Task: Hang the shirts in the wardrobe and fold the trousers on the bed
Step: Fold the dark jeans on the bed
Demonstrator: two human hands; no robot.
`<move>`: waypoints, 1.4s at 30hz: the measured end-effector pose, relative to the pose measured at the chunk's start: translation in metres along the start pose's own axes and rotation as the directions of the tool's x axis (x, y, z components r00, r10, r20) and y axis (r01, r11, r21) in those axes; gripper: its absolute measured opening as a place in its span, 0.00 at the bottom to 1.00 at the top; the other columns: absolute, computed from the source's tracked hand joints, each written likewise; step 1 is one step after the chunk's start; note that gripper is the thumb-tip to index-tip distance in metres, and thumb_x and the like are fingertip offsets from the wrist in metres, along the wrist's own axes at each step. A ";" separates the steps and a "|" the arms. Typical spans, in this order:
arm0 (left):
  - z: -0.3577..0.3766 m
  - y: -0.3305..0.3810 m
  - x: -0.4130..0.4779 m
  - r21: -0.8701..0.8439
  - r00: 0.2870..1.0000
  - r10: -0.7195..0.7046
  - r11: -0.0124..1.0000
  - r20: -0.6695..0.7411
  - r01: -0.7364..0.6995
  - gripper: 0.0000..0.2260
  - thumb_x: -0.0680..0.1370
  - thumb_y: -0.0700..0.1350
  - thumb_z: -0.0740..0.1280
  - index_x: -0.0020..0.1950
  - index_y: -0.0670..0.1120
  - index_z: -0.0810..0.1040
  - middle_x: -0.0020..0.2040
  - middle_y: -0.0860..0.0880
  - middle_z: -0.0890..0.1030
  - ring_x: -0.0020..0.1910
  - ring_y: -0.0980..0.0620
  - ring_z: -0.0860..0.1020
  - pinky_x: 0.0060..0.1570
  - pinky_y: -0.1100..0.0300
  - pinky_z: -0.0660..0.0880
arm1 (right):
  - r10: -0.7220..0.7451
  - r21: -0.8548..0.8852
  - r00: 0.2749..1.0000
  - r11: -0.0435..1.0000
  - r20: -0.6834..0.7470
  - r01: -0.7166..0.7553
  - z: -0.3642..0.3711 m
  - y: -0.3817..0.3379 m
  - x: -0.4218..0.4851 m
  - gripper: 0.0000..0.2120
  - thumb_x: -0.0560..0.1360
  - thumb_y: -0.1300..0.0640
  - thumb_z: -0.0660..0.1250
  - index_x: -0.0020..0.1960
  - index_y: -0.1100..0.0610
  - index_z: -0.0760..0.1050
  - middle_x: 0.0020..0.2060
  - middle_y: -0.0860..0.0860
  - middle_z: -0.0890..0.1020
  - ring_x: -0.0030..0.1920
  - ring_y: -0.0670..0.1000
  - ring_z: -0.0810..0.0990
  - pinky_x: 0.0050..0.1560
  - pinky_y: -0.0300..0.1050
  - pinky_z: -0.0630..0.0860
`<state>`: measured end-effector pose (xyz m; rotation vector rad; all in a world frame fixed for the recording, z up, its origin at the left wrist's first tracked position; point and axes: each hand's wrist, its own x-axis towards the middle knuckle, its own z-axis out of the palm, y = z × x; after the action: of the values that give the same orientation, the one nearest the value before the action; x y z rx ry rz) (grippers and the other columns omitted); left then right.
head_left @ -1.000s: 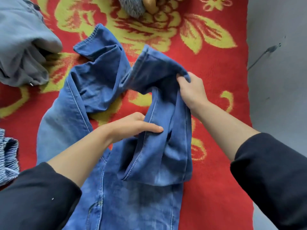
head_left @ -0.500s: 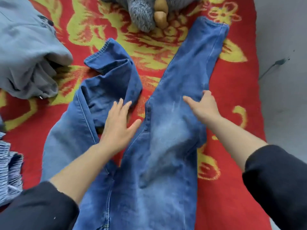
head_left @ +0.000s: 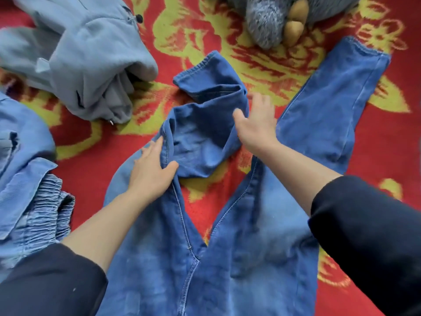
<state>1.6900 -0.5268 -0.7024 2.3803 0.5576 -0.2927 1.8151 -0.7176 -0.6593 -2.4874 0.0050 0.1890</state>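
Bedding in red with a yellow flower pattern (head_left: 376,144) fills the frame, seen from above by the person at work. Blue jeans (head_left: 262,247) lie spread across the red bedding, their upper part running out of the lower edge. One leg stretches flat toward the upper right, its hem near the top of the view. The other leg is doubled back on itself in a crumpled fold at the centre, its hem pointing up and left.

A grey-blue garment (head_left: 79,65) sits bunched at the upper left, well apart from the jeans. A pale denim garment (head_left: 25,167) with a gathered elastic band lies heaped along the left edge. A grey plush toy (head_left: 266,21) rests at the top, just beyond the two hems.

Black sleeves, pushed up the forearms, enter from both lower corners. The left hand (head_left: 150,172) lies on the folded leg with fingers fairly straight. Its thumb is laid over the edge of the fold, pressing the cloth down rather than clutching it. The right hand (head_left: 257,126), blurred, is spread open at the right side of the crumpled fold, thumb touching the denim. Whether its fingertips meet the cloth cannot be told.
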 end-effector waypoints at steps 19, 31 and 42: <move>-0.022 -0.018 -0.027 -0.468 0.950 0.119 0.848 -0.288 -0.248 0.22 0.80 0.54 0.58 0.73 0.63 0.59 0.74 0.57 0.61 0.76 0.53 0.54 0.74 0.61 0.53 | 0.002 0.351 0.969 0.932 -0.249 0.088 -0.014 -0.115 0.112 0.09 0.76 0.53 0.63 0.38 0.52 0.68 0.36 0.48 0.73 0.39 0.45 0.70 0.43 0.39 0.71; 0.011 -0.020 -0.007 0.229 0.896 0.214 0.920 0.390 -0.319 0.26 0.80 0.61 0.51 0.76 0.62 0.46 0.78 0.54 0.38 0.75 0.53 0.34 0.72 0.49 0.32 | 0.430 0.291 0.858 0.814 0.280 -0.503 0.021 -0.046 0.087 0.08 0.76 0.52 0.64 0.49 0.56 0.70 0.36 0.51 0.72 0.35 0.51 0.75 0.34 0.46 0.75; 0.011 0.019 -0.035 -0.506 0.917 0.381 0.818 0.116 -0.275 0.19 0.82 0.50 0.53 0.73 0.56 0.58 0.76 0.53 0.59 0.76 0.57 0.49 0.76 0.55 0.44 | 0.219 0.475 0.941 0.819 0.257 -0.321 0.026 -0.054 0.038 0.10 0.72 0.61 0.67 0.34 0.53 0.71 0.32 0.51 0.73 0.32 0.49 0.71 0.31 0.40 0.67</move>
<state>1.6669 -0.5583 -0.6877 1.8817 0.0857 -0.2164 1.8517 -0.6573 -0.6530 -1.9140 0.2966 0.4830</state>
